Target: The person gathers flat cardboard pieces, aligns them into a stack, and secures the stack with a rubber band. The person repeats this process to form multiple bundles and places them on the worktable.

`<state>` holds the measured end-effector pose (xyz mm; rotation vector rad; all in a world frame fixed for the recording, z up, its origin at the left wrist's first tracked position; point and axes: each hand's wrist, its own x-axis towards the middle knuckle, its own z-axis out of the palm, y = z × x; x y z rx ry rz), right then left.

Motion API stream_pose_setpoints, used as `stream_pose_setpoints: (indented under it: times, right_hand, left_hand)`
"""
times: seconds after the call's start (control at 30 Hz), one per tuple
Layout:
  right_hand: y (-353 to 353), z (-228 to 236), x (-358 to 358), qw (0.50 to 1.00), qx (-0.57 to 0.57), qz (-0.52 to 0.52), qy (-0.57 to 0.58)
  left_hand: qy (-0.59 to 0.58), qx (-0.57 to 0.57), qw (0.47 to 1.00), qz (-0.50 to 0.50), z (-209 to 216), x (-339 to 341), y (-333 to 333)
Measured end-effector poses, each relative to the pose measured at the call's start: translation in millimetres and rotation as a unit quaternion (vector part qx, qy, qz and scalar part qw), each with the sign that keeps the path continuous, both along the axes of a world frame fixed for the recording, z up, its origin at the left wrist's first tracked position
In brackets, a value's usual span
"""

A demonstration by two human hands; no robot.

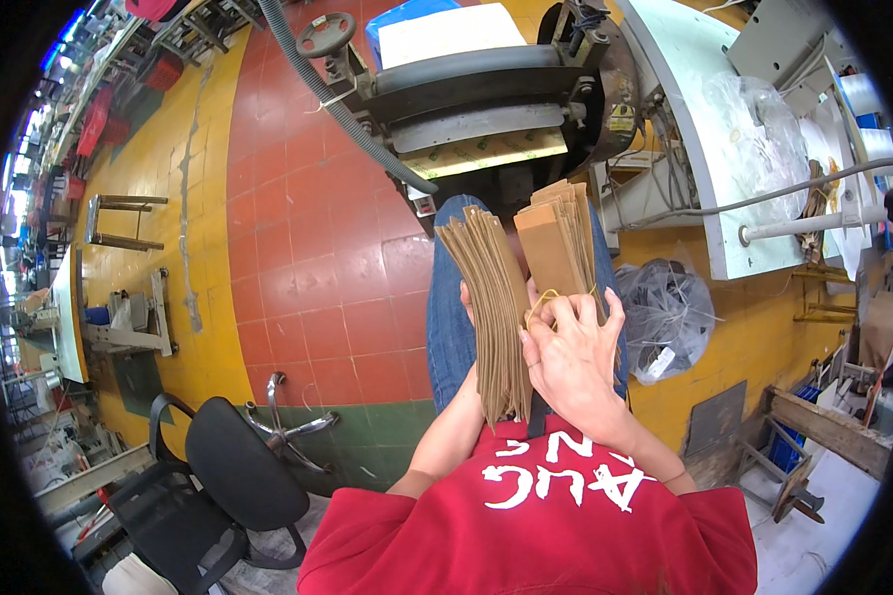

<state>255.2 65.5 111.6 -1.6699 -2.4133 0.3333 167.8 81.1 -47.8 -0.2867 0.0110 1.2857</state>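
Note:
Two thick bundles of long, flat brown strips stand over my lap; whether they are leather or card I cannot tell. My left hand (467, 302) is mostly hidden behind the left bundle (489, 317) and grips it, a few fingers showing at its far left edge. My right hand (575, 349) lies across the near part of the right bundle (558, 248). Its bent fingers pinch a thin yellow band (544, 297), which loops over the strips there. The strips fan out slightly at their far ends.
Ahead stands a roller machine (466, 89) with a grey hose (337, 109) at its left. A white table (680, 129) with clear plastic is at the right, above a plastic bag (662, 315) on the floor. A black office chair (243, 466) sits at lower left.

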Motion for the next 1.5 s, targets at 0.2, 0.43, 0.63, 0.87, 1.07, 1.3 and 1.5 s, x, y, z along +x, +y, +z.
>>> stream_pose_setpoints:
  times: [0.2, 0.43, 0.63, 0.87, 1.07, 1.3, 1.5]
  right_hand:
    - [-2, -2, -1, 1.0, -0.013, 0.002, -0.009]
    - [1, -14, -6, 0.992, 0.072, -0.064, -0.076]
    - [-2, -11, 2, 0.998, 0.042, -0.049, -0.019]
    - [-6, -6, -2, 0.999, 0.028, -0.006, -0.021]
    - [-9, -13, -5, 0.997, 0.02, -0.022, -0.072]
    - [0, 5, -1, 0.995, -0.004, -0.074, -0.061]
    - [7, 17, 15, 0.913, -0.193, -0.098, 0.345]
  left_hand:
    - [-0.056, 0.019, 0.998, -0.005, 0, 0, -2]
    - [-0.106, 0.047, 0.993, -0.008, 8, 1, 1]
    - [-0.03, 0.109, 0.993, 0.022, -2, 7, 9]
    - [-0.021, -0.049, 0.991, 0.124, -39, 10, 10]
    - [0.035, -0.023, 0.998, 0.04, -33, 5, 2]
    - [0.038, -0.006, 0.998, 0.047, -23, -1, 5]
    - [0.043, 0.003, 0.998, 0.044, -24, -4, 7]
